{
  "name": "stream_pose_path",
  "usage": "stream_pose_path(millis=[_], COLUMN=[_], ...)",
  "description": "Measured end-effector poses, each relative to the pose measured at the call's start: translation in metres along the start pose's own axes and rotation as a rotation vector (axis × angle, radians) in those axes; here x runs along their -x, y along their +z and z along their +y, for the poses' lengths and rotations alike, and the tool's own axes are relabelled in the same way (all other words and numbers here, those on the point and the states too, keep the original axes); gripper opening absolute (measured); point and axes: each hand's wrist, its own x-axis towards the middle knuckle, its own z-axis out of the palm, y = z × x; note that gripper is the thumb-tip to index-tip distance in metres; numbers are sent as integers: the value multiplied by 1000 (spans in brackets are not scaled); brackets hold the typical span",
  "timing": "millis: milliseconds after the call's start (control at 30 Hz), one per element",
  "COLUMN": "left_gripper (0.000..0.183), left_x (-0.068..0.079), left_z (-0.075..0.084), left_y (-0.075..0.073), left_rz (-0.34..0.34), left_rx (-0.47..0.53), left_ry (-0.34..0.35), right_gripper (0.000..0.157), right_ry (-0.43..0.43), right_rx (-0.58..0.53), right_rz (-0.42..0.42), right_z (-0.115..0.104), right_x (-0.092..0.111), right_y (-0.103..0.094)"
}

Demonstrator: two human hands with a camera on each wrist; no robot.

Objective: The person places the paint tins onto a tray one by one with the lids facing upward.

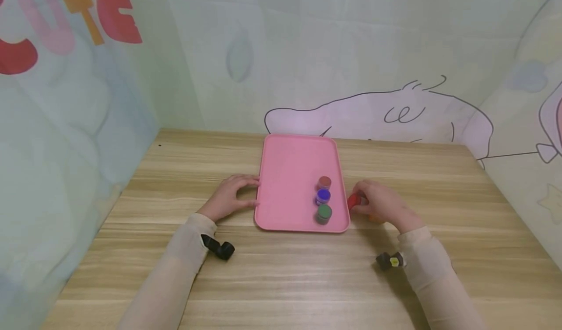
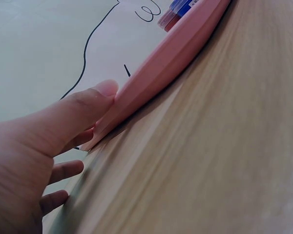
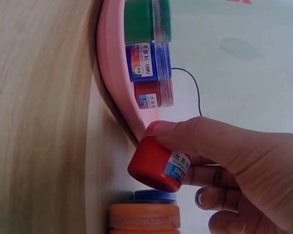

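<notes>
Left hand [image 1: 229,196], spread, touches a pink tray [image 1: 290,183] at left; right hand [image 1: 383,203] pinches a red jar [image 3: 154,163] beside the right edge.

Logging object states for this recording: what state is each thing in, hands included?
Tray: flat on table.
Green jar: upright on tray, lid on.
Blue jar: upright on tray, lid on.
Brown jar: upright on tray, lid on.
Red jar: held, lid not clear.
Orange jar: off the tray, partly hidden, lid unclear.
Second blue jar: mostly hidden, state unclear.
Left hand: touching tray's rim.
Right hand: pinching red jar.
</notes>
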Motion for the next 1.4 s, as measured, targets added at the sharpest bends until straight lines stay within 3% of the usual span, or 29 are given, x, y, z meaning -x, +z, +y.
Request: stream_pose_path(millis=[533,800,1400], left_gripper=[55,54,55], left_x=[0,0,0], left_z=[-1,0,-1], left_y=[0,1,1], left_rz=[4,6,8], left_rx=[7,4,-1], left_ry=[4,6,2], right_gripper=[33,35,33], right_ry=[41,100,95], right_rx=[-8,-58,-146], right_rz=[47,27,89], right_z=[-3,-5,-3], right_x=[-6,-10,-26], right_y=[-5,-7,-4])
